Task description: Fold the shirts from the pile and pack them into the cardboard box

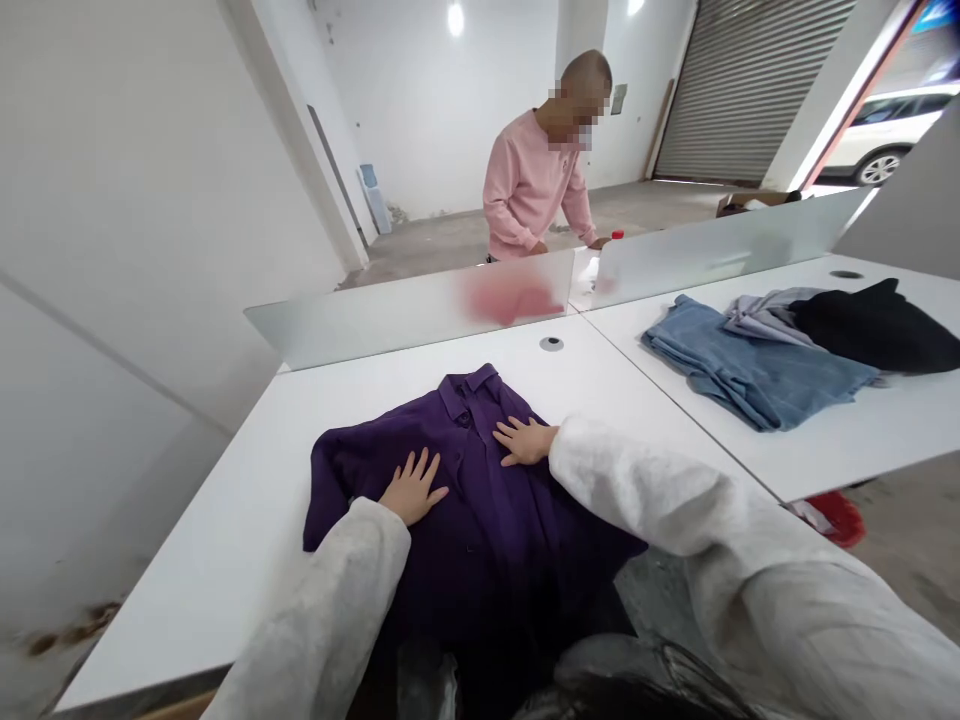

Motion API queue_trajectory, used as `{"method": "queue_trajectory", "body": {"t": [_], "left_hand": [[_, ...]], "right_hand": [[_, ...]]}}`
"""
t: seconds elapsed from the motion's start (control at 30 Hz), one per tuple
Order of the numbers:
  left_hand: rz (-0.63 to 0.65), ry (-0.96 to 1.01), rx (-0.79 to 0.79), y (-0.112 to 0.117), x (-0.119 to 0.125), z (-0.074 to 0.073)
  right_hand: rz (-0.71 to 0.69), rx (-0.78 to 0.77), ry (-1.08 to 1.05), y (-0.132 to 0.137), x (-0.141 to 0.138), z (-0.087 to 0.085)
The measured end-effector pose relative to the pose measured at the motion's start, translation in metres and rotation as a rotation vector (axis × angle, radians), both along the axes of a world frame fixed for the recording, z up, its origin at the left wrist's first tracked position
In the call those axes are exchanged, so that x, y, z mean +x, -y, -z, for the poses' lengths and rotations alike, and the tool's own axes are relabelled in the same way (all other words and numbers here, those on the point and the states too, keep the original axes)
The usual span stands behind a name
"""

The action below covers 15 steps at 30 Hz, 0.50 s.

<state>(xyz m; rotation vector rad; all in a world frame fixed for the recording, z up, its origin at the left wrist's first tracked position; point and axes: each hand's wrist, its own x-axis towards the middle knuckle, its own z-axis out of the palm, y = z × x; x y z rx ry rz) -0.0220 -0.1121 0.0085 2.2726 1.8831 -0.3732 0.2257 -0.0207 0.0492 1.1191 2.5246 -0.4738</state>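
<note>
A dark purple button-up shirt [480, 510] lies spread front side up on the white table, its collar pointing away from me. My left hand [412, 488] rests flat on the left part of the shirt's chest, fingers spread. On the other side of the button placket, my right hand [526, 441] also lies flat with its fingers apart, just below the collar. Neither hand grips the cloth. The shirt's lower part runs down toward the near table edge and is dark there.
A frosted divider [420, 305] runs along the back of the white table [247, 500]. Folded jeans [757, 370], a greyish garment [772, 315] and a black garment [881, 325] lie on the right. Beyond the divider stands a person in a pink sweatshirt [529, 185]. A red bin [844, 518] sits below.
</note>
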Motion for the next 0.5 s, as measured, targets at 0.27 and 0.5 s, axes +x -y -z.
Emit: {"method": "queue_trajectory", "body": {"t": [0.27, 0.5], "left_hand": [[-0.045, 0.044, -0.003, -0.06, -0.009, 0.004], [-0.182, 0.069, 0.155, -0.13, -0.013, 0.015]], "right_hand": [[0.054, -0.025, -0.06, -0.056, -0.019, 0.026], [0.16, 0.105, -0.167, -0.103, -0.041, 0.037]]}}
